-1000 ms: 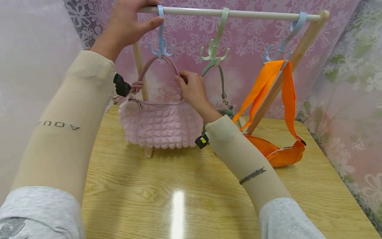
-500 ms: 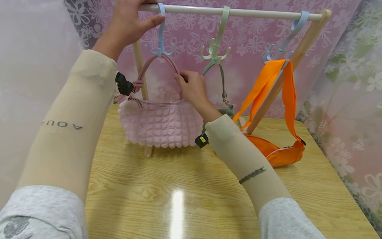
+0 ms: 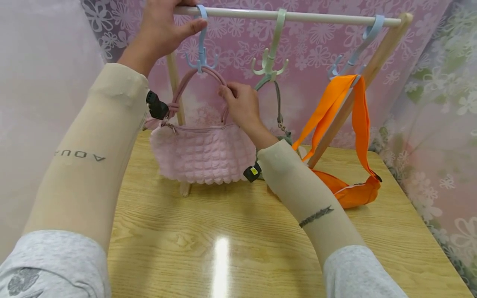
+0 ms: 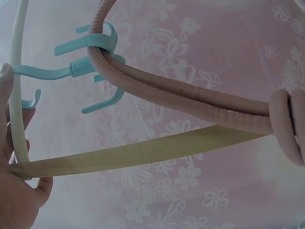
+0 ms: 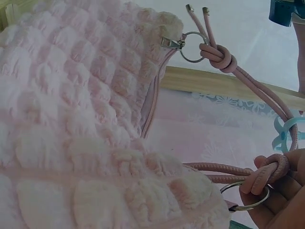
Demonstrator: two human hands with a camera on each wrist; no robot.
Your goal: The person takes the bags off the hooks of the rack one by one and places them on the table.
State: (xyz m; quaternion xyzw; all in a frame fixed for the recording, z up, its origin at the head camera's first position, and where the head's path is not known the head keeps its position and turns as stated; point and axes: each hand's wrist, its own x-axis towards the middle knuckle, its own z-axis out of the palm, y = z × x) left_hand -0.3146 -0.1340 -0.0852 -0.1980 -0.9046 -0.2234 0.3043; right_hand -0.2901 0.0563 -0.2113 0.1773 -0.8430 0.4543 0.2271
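A pink puffy handbag [image 3: 203, 153] hangs by its pink strap [image 3: 184, 82] from a blue four-pronged hook [image 3: 202, 49]. The hook sits over the white rail [image 3: 242, 13] of a rack. My left hand [image 3: 162, 31] grips the rail's left end, its thumb against the hook's stem; the left wrist view shows fingers [image 4: 29, 119] behind the rail. With fingers and thumb, my right hand [image 3: 242, 103] pinches the strap's right side below the hook. In the right wrist view that hand [image 5: 281, 205] is at the strap's knot [image 5: 267, 176], next to a metal ring [image 5: 259, 202].
A green hook [image 3: 273, 45] mid-rail bears a green bag's strap [image 3: 277, 101]. At the right, another blue hook [image 3: 350, 58] carries an orange bag [image 3: 354, 194] by its strap. Wooden legs [image 3: 335, 124] support the rack on the wooden table [image 3: 179, 240].
My right hand has risen slightly with the strap, and the handbag has shifted a little to the right. The left hand stays at the rail.
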